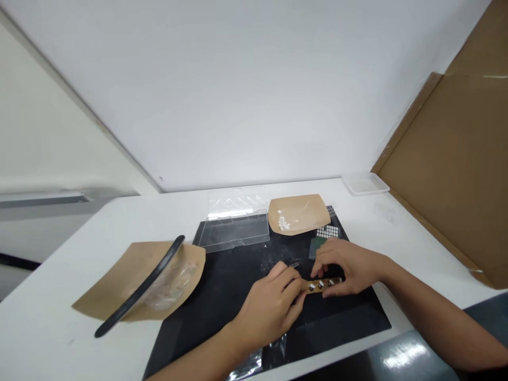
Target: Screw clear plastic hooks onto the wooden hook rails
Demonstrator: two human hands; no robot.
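A narrow tan strip (316, 287) bearing several small white and dark pieces lies low over the black mat (222, 286). Its left end is pinched in the closed fingers of my left hand (272, 302). My right hand (351, 264) is around the strip's right part, thumb on the near side and fingers on the far side. Just beyond the right fingers are a small dark green piece (315, 247) and a sheet of round white dots (327, 232). A small clear piece (294, 264) rests beyond my left hand.
A brown paper tray (299, 209) with small white bits stands at the back. To the left, another paper tray (119, 264) holds clear plastic bags, a black curved bar (143, 286) across it. A clear lid (236, 231), a plastic container (365, 183) and a cardboard wall (456, 174) surround the mat.
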